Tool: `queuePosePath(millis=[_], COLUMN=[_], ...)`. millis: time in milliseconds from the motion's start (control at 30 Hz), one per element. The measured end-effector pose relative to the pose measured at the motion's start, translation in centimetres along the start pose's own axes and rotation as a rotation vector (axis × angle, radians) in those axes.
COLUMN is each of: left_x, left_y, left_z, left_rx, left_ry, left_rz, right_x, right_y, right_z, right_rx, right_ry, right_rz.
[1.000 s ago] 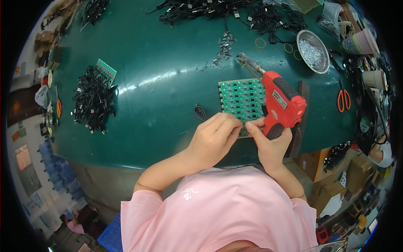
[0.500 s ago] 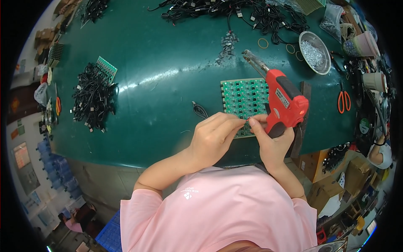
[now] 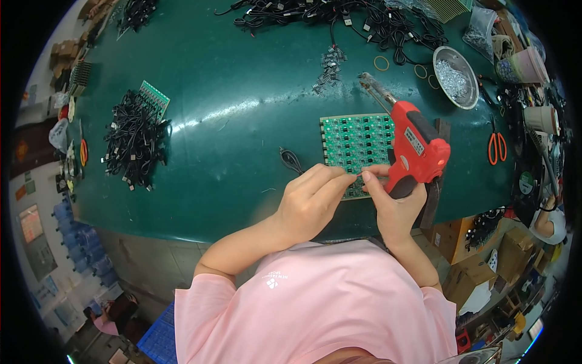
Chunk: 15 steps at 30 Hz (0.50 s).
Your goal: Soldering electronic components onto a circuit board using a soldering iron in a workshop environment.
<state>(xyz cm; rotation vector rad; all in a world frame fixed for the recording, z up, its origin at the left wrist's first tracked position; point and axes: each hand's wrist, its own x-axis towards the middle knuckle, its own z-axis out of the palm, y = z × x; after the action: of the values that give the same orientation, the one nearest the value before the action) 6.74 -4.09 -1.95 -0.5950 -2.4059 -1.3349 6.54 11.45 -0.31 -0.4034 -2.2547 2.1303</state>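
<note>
My right hand is wrapped round the dark handle of a red soldering gun, whose metal tip points up and away over the table. Its thumb and forefinger also pinch near a thin red wire. From the other side, the fingertips of my left hand are closed on that wire. Both hands meet over the near part of a green circuit board panel, which they partly cover. A coiled black cable lies just beyond my left hand, its far part hidden by the fingers.
At the left is a heap of black cables with a green board. More cables lie along the far side, near a pile of small metal parts. A metal bowl and orange-handled scissors are at the right.
The soldering gun has shifted slightly to the right in my right hand. My fingertips stay together at the red wire, with little other movement.
</note>
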Motion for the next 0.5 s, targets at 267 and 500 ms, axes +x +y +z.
queuePosePath(millis=[267,500], left_x=[-0.34,-0.82], left_y=[-0.15,-0.46], left_z=[0.29,0.55], left_rx=[0.025,0.046], left_ry=[0.015,0.026], left_rz=[0.039,0.078], right_x=[-0.19,-0.07], right_y=[0.25,0.32], right_z=[0.09,0.05], right_rx=[-0.012,0.042], right_ry=[-0.021,0.007], right_rz=[-0.008,0.034])
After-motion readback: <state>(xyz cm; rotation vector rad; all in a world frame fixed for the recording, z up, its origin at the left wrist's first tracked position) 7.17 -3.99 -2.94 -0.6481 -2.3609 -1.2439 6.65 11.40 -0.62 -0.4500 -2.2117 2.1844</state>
